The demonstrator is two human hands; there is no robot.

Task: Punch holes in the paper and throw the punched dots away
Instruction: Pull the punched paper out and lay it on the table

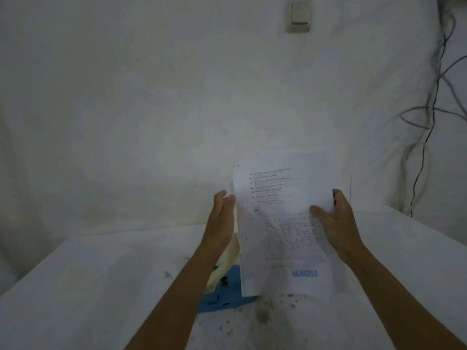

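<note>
Holding a white printed paper sheet (285,231) upright above a white table (101,286).

Right hand (333,221) pinches the sheet's right edge, thumb in front, fingers behind. Left hand (222,213) is flat with fingers straight, pressed against the left edge, gripping nothing. A blue stamp reads "REJECTED". Blue object (225,296) lies below, partly hidden.

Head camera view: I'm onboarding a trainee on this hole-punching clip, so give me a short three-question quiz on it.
1. True or false: the paper lies flat on the table.
2. Which hand has its thumb over the printed side? A. left hand B. right hand
3. What word is stamped in blue near the sheet's lower edge?

Key: 1. False, both hands hold it upright. 2. B. 3. REJECTED.
</note>
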